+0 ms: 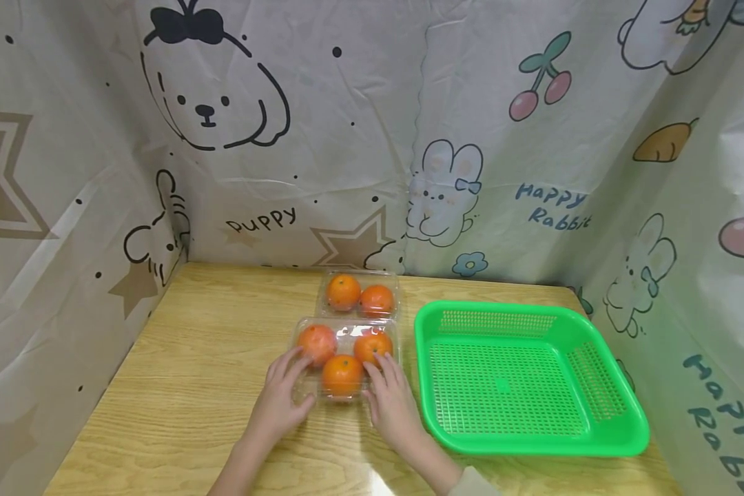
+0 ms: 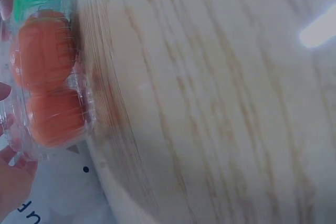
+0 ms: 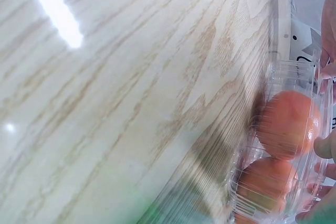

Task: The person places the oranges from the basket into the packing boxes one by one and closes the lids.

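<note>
A clear plastic clamshell box (image 1: 352, 328) with three round orange fruits (image 1: 342, 376) is between my hands in the head view. My left hand (image 1: 277, 405) grips its left side, with bent fingers over the lid's edge. On the opposite side, my right hand (image 1: 394, 406) holds the box the same way, fingertips near the right fruit. Fingers (image 2: 14, 184) show at the box's edge in the left wrist view. The right wrist view has two fruits (image 3: 290, 124) behind the clear wall, with the thumb and fingers partly cut off.
Directly behind stands another clear box (image 1: 322, 308) with two visible orange fruits (image 1: 344, 292). A green plastic basket (image 1: 533, 446) with a mesh bottom lies to the right on the wooden table (image 1: 204, 331). A printed cloth (image 1: 347, 138) hangs around the back and sides.
</note>
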`<state>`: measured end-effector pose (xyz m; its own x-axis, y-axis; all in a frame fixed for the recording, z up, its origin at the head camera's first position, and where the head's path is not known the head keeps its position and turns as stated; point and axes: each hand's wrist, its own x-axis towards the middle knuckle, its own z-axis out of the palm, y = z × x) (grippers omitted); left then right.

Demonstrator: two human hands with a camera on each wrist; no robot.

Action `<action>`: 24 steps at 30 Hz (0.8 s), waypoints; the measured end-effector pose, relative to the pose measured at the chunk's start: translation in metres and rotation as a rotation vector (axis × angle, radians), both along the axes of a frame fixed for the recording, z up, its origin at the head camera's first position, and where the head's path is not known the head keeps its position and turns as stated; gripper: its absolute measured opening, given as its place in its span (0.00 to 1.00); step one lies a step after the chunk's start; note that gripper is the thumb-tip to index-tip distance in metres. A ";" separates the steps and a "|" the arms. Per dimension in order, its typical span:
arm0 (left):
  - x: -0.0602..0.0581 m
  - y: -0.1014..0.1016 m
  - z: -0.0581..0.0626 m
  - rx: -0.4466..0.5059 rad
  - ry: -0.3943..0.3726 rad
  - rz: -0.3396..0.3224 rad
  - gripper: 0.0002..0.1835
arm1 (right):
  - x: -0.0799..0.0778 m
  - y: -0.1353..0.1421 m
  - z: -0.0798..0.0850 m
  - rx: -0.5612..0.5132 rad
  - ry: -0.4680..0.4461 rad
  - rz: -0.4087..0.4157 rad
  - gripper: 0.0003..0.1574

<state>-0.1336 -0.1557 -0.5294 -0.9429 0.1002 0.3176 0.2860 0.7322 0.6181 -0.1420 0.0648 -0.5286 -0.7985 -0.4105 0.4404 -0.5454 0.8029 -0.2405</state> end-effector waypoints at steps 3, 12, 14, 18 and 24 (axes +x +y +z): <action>0.000 0.000 0.000 -0.008 0.007 -0.002 0.33 | 0.000 0.000 0.000 -0.002 -0.004 0.000 0.27; -0.003 -0.001 -0.002 -0.030 0.001 -0.006 0.34 | 0.002 0.002 0.007 -0.007 -0.071 0.003 0.27; -0.003 -0.001 -0.002 -0.038 -0.007 -0.009 0.34 | 0.005 0.004 0.011 -0.036 -0.093 0.015 0.26; -0.002 -0.003 0.002 -0.036 -0.018 -0.015 0.36 | 0.010 0.013 0.026 -0.114 -0.102 0.046 0.24; -0.007 -0.011 0.021 -0.047 0.022 -0.023 0.35 | 0.007 0.041 0.062 -0.293 -0.056 0.024 0.22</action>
